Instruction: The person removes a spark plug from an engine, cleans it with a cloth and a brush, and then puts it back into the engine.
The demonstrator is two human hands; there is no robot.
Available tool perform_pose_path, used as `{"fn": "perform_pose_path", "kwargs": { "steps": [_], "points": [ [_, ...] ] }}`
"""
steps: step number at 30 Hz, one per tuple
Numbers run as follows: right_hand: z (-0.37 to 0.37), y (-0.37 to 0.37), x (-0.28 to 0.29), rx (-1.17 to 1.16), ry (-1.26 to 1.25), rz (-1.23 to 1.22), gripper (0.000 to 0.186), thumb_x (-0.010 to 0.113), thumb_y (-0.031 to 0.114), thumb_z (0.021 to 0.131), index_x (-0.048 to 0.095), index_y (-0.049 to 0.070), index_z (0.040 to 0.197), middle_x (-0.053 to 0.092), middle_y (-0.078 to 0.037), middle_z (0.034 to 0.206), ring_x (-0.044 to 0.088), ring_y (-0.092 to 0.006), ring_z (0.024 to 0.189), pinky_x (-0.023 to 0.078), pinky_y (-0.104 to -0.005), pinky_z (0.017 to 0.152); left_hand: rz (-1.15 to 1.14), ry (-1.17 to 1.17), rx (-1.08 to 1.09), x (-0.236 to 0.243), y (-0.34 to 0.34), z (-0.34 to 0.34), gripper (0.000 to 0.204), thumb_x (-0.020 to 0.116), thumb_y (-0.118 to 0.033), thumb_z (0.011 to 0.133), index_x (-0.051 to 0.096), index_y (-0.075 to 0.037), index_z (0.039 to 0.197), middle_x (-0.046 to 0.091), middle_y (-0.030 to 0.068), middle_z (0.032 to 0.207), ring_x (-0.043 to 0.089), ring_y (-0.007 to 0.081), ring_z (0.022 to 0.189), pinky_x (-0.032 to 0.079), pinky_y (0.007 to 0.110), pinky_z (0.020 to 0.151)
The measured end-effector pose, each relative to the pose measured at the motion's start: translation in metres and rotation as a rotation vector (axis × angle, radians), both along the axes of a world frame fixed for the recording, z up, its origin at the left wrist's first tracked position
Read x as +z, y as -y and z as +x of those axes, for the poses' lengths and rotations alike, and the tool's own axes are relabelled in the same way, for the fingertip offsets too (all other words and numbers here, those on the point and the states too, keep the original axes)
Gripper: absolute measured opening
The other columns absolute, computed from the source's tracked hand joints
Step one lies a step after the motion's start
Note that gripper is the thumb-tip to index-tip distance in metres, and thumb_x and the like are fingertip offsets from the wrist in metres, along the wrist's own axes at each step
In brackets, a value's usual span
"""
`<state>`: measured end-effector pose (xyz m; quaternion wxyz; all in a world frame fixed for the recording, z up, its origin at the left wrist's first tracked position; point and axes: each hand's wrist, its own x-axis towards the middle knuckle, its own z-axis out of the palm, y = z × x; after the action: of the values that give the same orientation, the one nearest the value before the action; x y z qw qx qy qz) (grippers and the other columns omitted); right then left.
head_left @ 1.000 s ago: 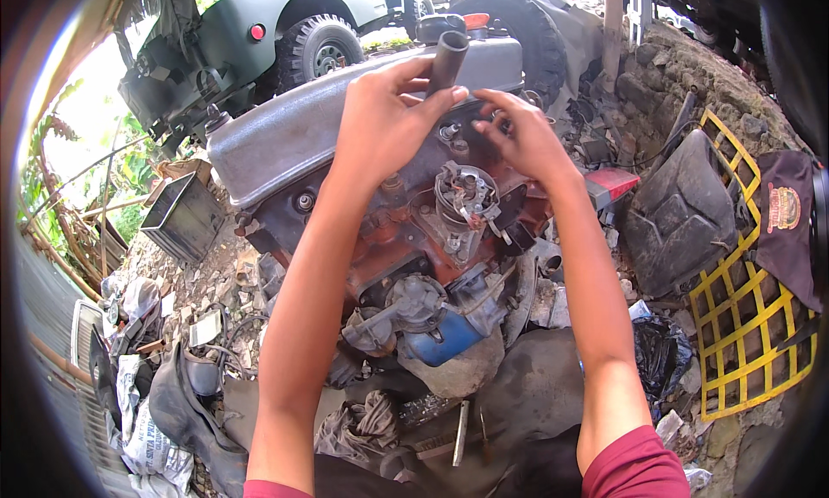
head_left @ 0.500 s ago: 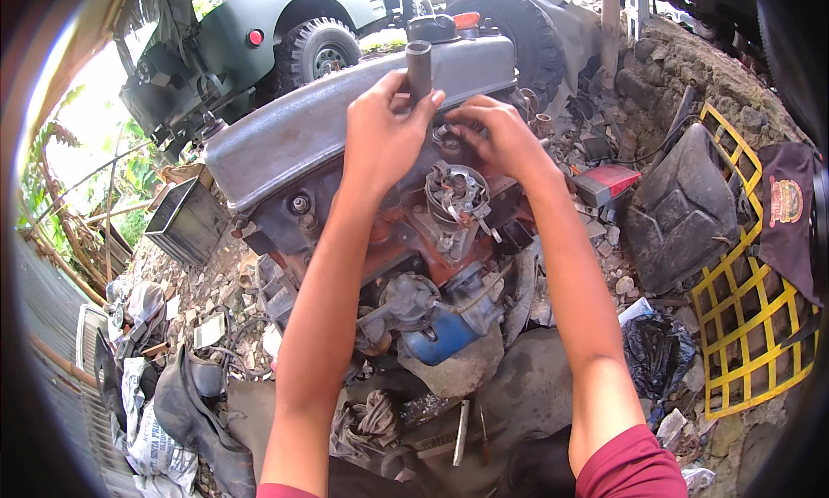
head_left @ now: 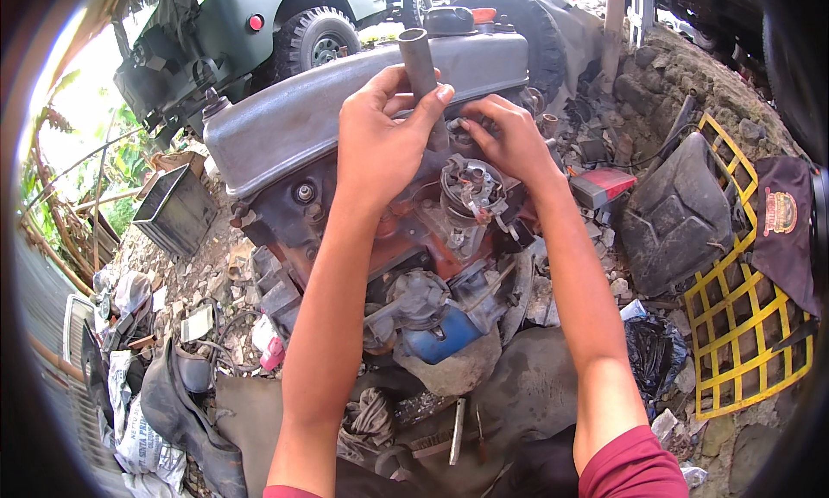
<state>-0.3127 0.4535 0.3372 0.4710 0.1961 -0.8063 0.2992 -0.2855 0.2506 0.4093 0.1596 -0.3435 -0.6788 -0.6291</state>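
My left hand [head_left: 380, 144] grips a dark metal tube [head_left: 416, 57], upright in front of the silver valve cover [head_left: 285, 139]; its lower part reaches down toward the engine [head_left: 397, 239]. Just right of the tube, my right hand [head_left: 509, 148] has its fingers curled at a small metal fitting on the engine, partly hidden by those fingers. A round distributor body [head_left: 462, 196] with exposed parts lies below my hands. A spark plug [head_left: 305, 193] shows left of my left forearm, and a blue cylinder [head_left: 436, 332] is low on the engine.
Behind stands a green vehicle [head_left: 216, 36], beside a large tyre [head_left: 540, 49]. A dark bin [head_left: 173, 217] is at left. At right lie a red-and-grey box [head_left: 602, 187], a black jerrycan [head_left: 673, 213] and a yellow grille [head_left: 747, 342]. Rubble, rags and a metal bar [head_left: 458, 429] surround the engine.
The tube has moved left and stands more upright, its bottom lower by the engine. My right hand's fingers have moved down and left, closing in on the fitting beside the tube.
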Motion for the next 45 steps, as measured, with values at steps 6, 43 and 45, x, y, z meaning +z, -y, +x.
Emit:
{"fn": "perform_pose_path", "kwargs": {
  "steps": [6, 43, 45],
  "points": [
    [-0.001, 0.001, 0.001, 0.014, 0.038, -0.019, 0.012, 0.073, 0.009, 0.085, 0.071, 0.0, 0.092, 0.07, -0.016, 0.089, 0.069, -0.0332, 0.083, 0.054, -0.0385, 0.073, 0.004, 0.017, -0.001, -0.003, 0.004, -0.005, 0.03, 0.074, -0.016, 0.092, 0.067, 0.003, 0.114, 0.074, 0.0115, 0.092, 0.067, 0.011, 0.087, 0.052, 0.025, 0.076],
    [-0.02, -0.003, -0.024, 0.047, -0.197, -0.039, 0.018, 0.072, 0.001, 0.085, 0.07, -0.004, 0.101, 0.071, -0.016, 0.1, 0.07, -0.0334, 0.091, 0.055, -0.038, 0.08, -0.657, -0.054, 0.267, -0.043, -0.048, -0.081, 0.018, 0.069, -0.014, 0.084, 0.072, -0.001, 0.097, 0.068, 0.0074, 0.07, 0.063, 0.0154, 0.063, 0.048, 0.033, 0.063],
    [-0.022, -0.002, -0.026, 0.034, -0.225, -0.052, 0.017, 0.072, 0.001, 0.085, 0.07, -0.004, 0.101, 0.071, -0.016, 0.1, 0.07, -0.0328, 0.09, 0.056, -0.0377, 0.079, -0.619, -0.025, 0.22, -0.042, -0.047, -0.082, 0.018, 0.068, -0.011, 0.084, 0.072, -0.001, 0.098, 0.067, 0.0057, 0.069, 0.061, 0.0135, 0.063, 0.047, 0.032, 0.061]
  ]
}}
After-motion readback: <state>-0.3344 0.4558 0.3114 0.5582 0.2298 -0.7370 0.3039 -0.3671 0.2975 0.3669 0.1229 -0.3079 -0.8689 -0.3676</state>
